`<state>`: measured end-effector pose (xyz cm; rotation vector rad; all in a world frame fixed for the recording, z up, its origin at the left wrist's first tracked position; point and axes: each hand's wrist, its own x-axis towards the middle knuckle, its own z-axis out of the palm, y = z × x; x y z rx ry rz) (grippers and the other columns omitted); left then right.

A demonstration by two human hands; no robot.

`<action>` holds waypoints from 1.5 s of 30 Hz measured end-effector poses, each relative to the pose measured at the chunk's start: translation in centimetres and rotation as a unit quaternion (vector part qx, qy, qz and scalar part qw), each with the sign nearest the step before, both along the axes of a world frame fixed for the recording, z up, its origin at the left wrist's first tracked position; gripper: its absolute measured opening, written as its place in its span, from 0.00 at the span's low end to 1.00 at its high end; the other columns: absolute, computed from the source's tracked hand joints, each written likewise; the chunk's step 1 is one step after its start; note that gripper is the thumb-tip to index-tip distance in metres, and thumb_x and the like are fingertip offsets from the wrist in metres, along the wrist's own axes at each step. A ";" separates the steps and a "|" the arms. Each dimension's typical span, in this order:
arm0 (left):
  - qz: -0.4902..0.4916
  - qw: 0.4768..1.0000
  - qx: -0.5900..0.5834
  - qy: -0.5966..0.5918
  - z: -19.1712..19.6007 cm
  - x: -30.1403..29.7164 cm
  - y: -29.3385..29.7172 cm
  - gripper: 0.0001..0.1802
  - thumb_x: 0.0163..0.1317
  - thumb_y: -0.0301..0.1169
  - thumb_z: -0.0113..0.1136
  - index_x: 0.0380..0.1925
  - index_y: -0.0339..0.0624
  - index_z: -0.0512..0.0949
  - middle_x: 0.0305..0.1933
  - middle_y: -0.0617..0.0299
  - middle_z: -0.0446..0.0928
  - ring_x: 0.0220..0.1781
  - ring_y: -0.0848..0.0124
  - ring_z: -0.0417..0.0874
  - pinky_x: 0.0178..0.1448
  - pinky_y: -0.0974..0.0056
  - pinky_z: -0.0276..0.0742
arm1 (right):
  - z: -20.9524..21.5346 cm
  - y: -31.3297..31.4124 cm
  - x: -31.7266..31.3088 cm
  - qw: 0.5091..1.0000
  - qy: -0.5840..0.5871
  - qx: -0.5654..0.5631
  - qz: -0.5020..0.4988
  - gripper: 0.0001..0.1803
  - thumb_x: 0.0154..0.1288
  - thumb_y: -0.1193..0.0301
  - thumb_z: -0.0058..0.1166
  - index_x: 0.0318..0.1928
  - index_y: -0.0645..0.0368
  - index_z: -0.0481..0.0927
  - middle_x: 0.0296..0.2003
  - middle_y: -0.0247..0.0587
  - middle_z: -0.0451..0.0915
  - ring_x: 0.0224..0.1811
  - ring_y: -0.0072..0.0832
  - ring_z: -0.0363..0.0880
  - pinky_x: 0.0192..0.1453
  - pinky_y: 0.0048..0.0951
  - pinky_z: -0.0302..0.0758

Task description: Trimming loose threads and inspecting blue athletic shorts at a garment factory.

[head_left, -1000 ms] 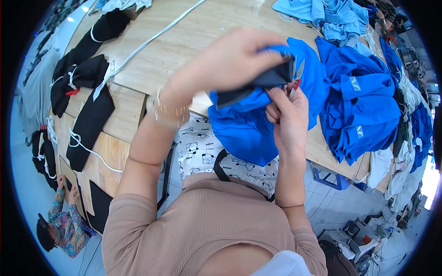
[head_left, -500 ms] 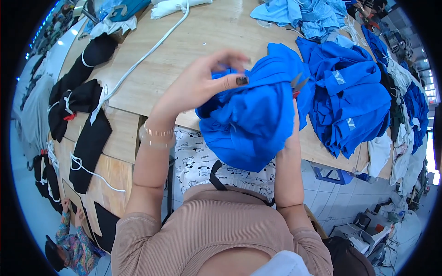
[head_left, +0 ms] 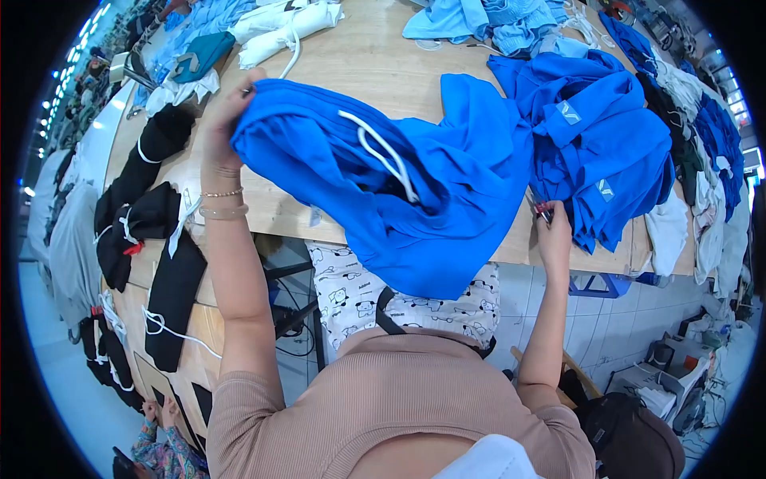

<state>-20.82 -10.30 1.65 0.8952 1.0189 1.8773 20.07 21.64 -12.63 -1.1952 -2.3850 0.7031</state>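
My left hand (head_left: 226, 120) is raised over the wooden table (head_left: 367, 64) and grips one edge of a bright blue garment (head_left: 399, 188) with a white drawstring (head_left: 383, 156). The garment hangs spread out between my hands and drapes over the table's near edge. My right hand (head_left: 552, 231) is at the garment's lower right corner, by the table edge, closed on a small red-handled tool (head_left: 542, 211) and partly hidden by the cloth.
A heap of blue garments (head_left: 606, 152) lies at the right. Light blue pieces (head_left: 495, 20) sit at the far side, white bundles (head_left: 279, 32) at the far left. Black garments with white cords (head_left: 152, 239) line the left table. A patterned cloth (head_left: 351, 295) hangs below.
My left hand has swung far out to the left and up, pulling the bunched blue garment open. My right hand has dropped to the table's edge at the right.
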 end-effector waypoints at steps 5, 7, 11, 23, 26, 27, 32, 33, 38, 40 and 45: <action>0.100 0.994 0.030 -0.033 1.1 0.0 -1.7 0.23 0.63 0.32 0.51 0.56 0.33 0.67 0.49 0.55 0.75 0.50 0.67 0.77 0.58 0.64 0.72 | -1.1 -0.9 -2.4 0.978 -0.053 0.200 0.010 0.19 0.54 0.73 0.58 0.47 0.62 0.74 0.39 0.50 0.72 0.46 0.47 0.70 0.47 0.45 0.68; 0.054 0.997 0.044 -0.033 0.6 -1.0 -1.9 0.25 0.62 0.31 0.52 0.59 0.33 0.66 0.52 0.55 0.74 0.51 0.69 0.77 0.58 0.66 0.71 | 0.5 -1.9 -3.6 0.981 -0.082 0.175 -0.026 0.18 0.54 0.71 0.59 0.47 0.63 0.77 0.42 0.50 0.74 0.49 0.46 0.70 0.51 0.44 0.69; 0.015 0.999 0.049 -0.004 2.0 0.8 0.0 0.19 0.60 0.30 0.52 0.50 0.31 0.69 0.41 0.56 0.77 0.41 0.71 0.79 0.47 0.70 0.75 | 8.1 -5.4 -9.0 0.987 0.148 0.057 0.038 0.11 0.58 0.73 0.56 0.42 0.62 0.80 0.43 0.46 0.79 0.48 0.40 0.75 0.50 0.36 0.71; 0.062 0.972 -0.133 0.182 7.1 3.1 -1.5 0.15 0.58 0.32 0.59 0.42 0.32 0.74 0.37 0.62 0.77 0.37 0.79 0.77 0.45 0.75 0.73 | 21.1 -8.7 -23.1 0.613 0.330 -0.518 0.497 0.08 0.68 0.69 0.49 0.41 0.60 0.76 0.32 0.26 0.79 0.32 0.12 0.73 0.39 0.14 0.70; -0.014 0.959 -0.142 0.243 8.4 3.7 -1.4 0.21 0.58 0.31 0.62 0.49 0.30 0.73 0.45 0.59 0.78 0.43 0.78 0.78 0.50 0.76 0.73 | 22.5 -8.2 -23.8 0.608 0.292 -0.538 0.505 0.09 0.69 0.71 0.47 0.44 0.62 0.76 0.34 0.28 0.79 0.32 0.12 0.74 0.38 0.13 0.71; 0.015 0.966 -0.124 0.228 8.7 4.2 -1.2 0.22 0.58 0.31 0.62 0.50 0.31 0.72 0.44 0.59 0.78 0.42 0.79 0.78 0.47 0.77 0.74 | 22.6 -7.7 -23.9 0.609 0.292 -0.533 0.509 0.09 0.69 0.71 0.47 0.44 0.62 0.76 0.34 0.28 0.79 0.32 0.12 0.74 0.38 0.13 0.71; 0.061 0.982 -0.005 0.178 8.8 4.0 0.3 0.27 0.61 0.31 0.60 0.59 0.37 0.65 0.37 0.66 0.78 0.29 0.89 0.77 0.29 0.86 0.70 | 24.0 -7.0 -23.0 0.655 0.281 -0.461 0.528 0.11 0.70 0.67 0.47 0.48 0.57 0.74 0.39 0.28 0.75 0.36 0.12 0.72 0.41 0.12 0.69; 0.062 0.982 -0.003 0.178 8.7 4.1 0.5 0.27 0.61 0.31 0.60 0.59 0.37 0.65 0.37 0.66 0.78 0.29 0.89 0.77 0.29 0.86 0.70 | 24.1 -6.9 -22.8 0.652 0.285 -0.445 0.543 0.11 0.70 0.66 0.47 0.48 0.56 0.74 0.40 0.28 0.75 0.38 0.12 0.71 0.43 0.12 0.69; 0.055 0.984 0.005 0.170 8.5 3.7 1.5 0.24 0.63 0.31 0.58 0.57 0.37 0.66 0.37 0.66 0.78 0.31 0.87 0.78 0.30 0.85 0.72 | 24.9 -6.3 -22.0 0.685 0.283 -0.392 0.545 0.15 0.67 0.64 0.51 0.51 0.55 0.73 0.42 0.30 0.75 0.38 0.11 0.73 0.40 0.11 0.69; 0.051 0.986 0.008 0.159 8.5 3.9 1.9 0.23 0.63 0.30 0.57 0.56 0.37 0.66 0.38 0.65 0.78 0.32 0.87 0.78 0.31 0.84 0.73 | 25.2 -6.1 -21.6 0.745 0.247 -0.238 0.573 0.18 0.61 0.66 0.55 0.51 0.55 0.73 0.45 0.33 0.75 0.42 0.14 0.73 0.46 0.18 0.71; -0.009 0.990 0.034 0.136 9.0 5.7 3.3 0.19 0.64 0.30 0.56 0.53 0.37 0.68 0.38 0.63 0.78 0.34 0.84 0.79 0.35 0.82 0.75 | 24.1 -8.2 -20.7 0.845 0.196 0.189 0.460 0.28 0.44 0.70 0.62 0.51 0.41 0.78 0.46 0.40 0.72 0.51 0.40 0.69 0.54 0.36 0.66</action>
